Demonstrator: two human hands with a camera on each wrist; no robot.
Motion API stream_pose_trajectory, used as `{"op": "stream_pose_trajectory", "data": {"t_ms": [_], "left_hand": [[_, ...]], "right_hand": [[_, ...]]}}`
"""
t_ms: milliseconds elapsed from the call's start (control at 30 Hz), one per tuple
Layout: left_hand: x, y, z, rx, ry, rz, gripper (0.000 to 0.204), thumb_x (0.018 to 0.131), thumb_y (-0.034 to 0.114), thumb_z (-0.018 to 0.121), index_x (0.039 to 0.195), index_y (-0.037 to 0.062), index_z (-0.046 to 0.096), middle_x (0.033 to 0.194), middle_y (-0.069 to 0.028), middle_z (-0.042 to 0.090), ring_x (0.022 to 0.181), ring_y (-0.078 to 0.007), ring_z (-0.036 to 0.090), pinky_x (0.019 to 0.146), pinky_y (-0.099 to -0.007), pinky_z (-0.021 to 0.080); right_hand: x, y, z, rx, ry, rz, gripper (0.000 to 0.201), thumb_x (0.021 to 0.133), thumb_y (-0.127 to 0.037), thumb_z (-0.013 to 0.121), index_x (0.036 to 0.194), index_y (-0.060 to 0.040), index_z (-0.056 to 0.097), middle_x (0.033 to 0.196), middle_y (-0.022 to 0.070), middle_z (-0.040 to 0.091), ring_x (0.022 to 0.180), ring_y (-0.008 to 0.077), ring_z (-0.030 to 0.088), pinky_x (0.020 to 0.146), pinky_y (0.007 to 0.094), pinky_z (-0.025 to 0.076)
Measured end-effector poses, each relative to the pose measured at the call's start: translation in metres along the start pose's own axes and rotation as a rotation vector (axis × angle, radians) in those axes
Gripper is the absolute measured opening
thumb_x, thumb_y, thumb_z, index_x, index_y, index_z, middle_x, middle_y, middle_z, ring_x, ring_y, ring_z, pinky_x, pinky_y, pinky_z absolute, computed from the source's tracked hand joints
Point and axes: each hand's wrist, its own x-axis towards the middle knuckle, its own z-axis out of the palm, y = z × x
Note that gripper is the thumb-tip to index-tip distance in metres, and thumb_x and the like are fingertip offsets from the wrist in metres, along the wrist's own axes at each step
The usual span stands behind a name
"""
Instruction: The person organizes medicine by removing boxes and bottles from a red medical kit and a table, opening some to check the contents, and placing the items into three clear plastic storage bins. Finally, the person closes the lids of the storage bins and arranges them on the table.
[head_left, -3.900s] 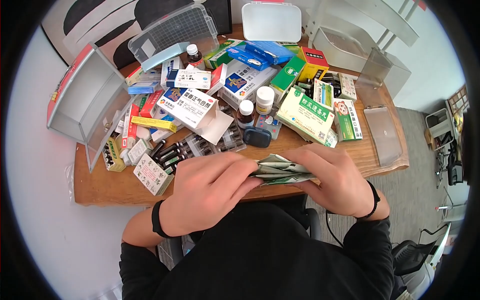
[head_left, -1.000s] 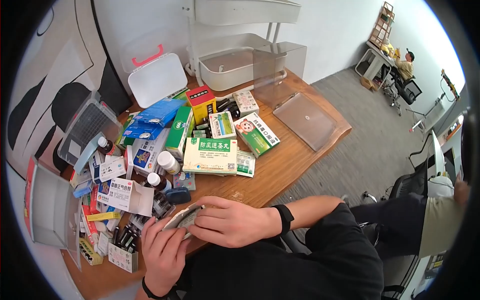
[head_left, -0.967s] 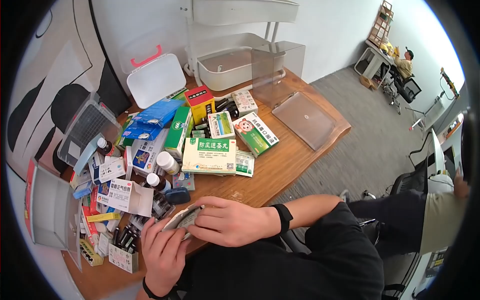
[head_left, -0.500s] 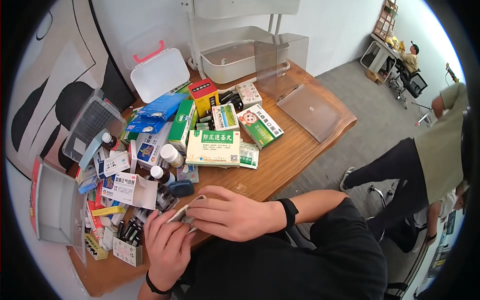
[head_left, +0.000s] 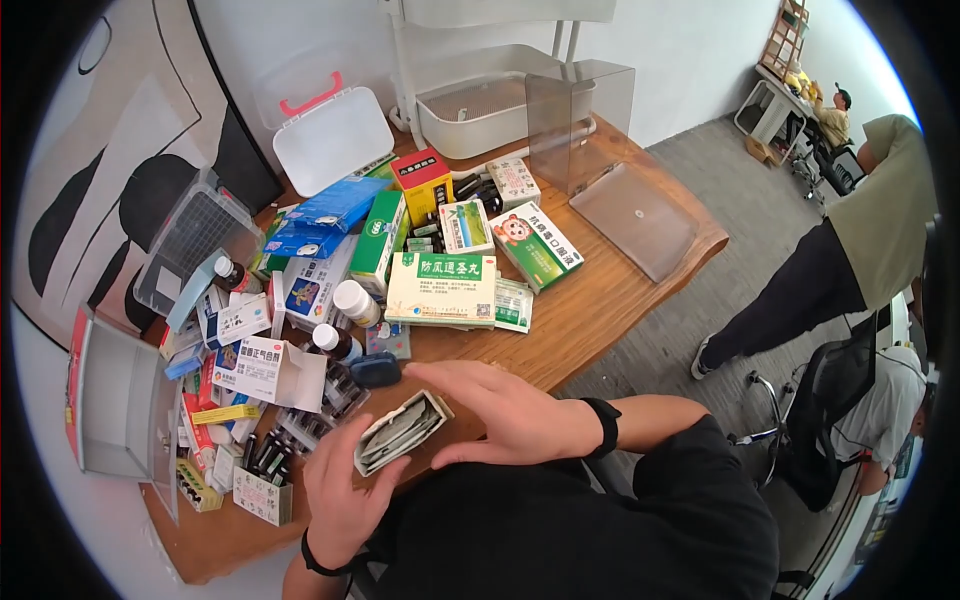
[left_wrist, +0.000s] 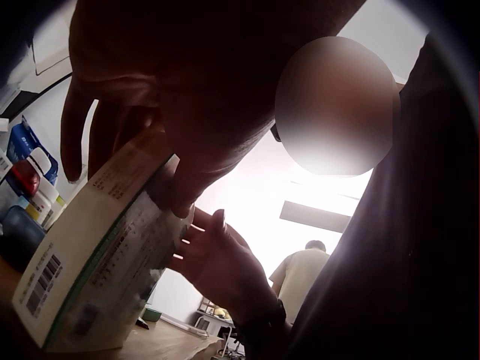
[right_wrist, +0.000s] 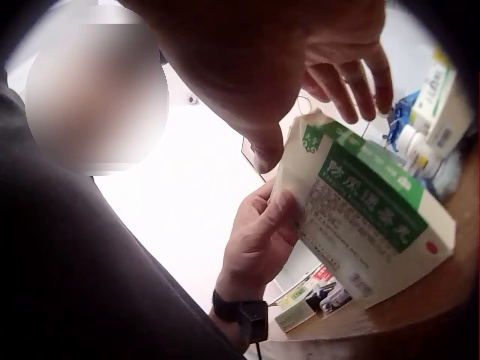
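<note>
one box (right_wrist: 375, 214) sits mouth up above the near edge of the table (head_left: 545, 345), gripped by my left hand (head_left: 345, 490). my right hand (head_left: 515, 412) is loosely spread beside it, contact unclear. i judge: steady it without crushing, keep the packets (head_left: 405, 428) flat.

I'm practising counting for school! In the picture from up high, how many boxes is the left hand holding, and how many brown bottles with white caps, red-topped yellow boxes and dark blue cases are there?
Box in the left hand: 1
Brown bottles with white caps: 2
Red-topped yellow box: 1
Dark blue case: 1
Total: 5
</note>
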Motion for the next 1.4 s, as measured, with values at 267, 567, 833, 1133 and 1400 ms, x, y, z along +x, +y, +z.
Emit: {"op": "stream_pose_trajectory", "data": {"t_ms": [267,567,833,1133,1400], "left_hand": [[0.004,-0.004,-0.005,-0.045,-0.011,0.076,0.047,0.083,0.011,0.094,0.122,-0.0016,0.071,0.111,-0.0184,0.077,0.095,-0.0345,0.076,0.086,-0.0403,0.059],[-0.009,-0.018,0.004,-0.184,0.014,-0.062,0.088,0.078,0.007,0.099,0.152,-0.0012,0.051,0.126,-0.0172,0.075,0.107,-0.025,0.077,0.098,-0.0372,0.06],[-0.008,-0.021,0.011,-0.173,0.005,-0.104,0.083,0.081,0.009,0.098,0.148,-0.003,0.05,0.119,-0.0195,0.078,0.104,-0.0305,0.081,0.089,-0.0386,0.063],[-0.013,-0.026,0.01,-0.114,0.02,-0.106,0.074,0.082,0.011,0.097,0.142,-0.0026,0.056,0.116,-0.0191,0.079,0.102,-0.0331,0.08,0.089,-0.0405,0.063],[-0.011,-0.029,0.016,-0.107,-0.046,-0.179,0.062,0.083,0.017,0.098,0.133,-0.0005,0.064,0.104,-0.0137,0.082,0.098,-0.0272,0.083,0.087,-0.0369,0.064]], "right_hand": [[0.002,0.017,0.016,0.055,-0.049,-0.062,0.058,0.089,-0.02,0.091,0.14,-0.0044,0.066,0.12,0.014,0.074,0.109,0.0362,0.071,0.093,0.0454,0.057],[0.0,0.083,-0.086,-0.509,0.34,0.274,0.084,0.088,-0.035,0.093,0.153,0.0016,0.055,0.142,0.0236,0.067,0.135,0.0405,0.064,0.114,0.0481,0.052],[-0.025,0.13,-0.101,-0.854,0.187,0.695,0.098,0.085,-0.047,0.088,0.153,0.0112,0.049,0.138,0.0309,0.066,0.13,0.0456,0.064,0.109,0.0488,0.054],[-0.029,0.095,-0.127,-0.607,0.364,0.71,0.074,0.083,-0.03,0.086,0.143,0.0076,0.064,0.128,0.0301,0.073,0.124,0.0448,0.068,0.107,0.0487,0.054],[-0.05,0.115,-0.112,-0.742,0.163,0.686,0.092,0.087,-0.037,0.09,0.157,0.0065,0.049,0.151,0.0307,0.059,0.138,0.0441,0.061,0.116,0.048,0.05]]}}
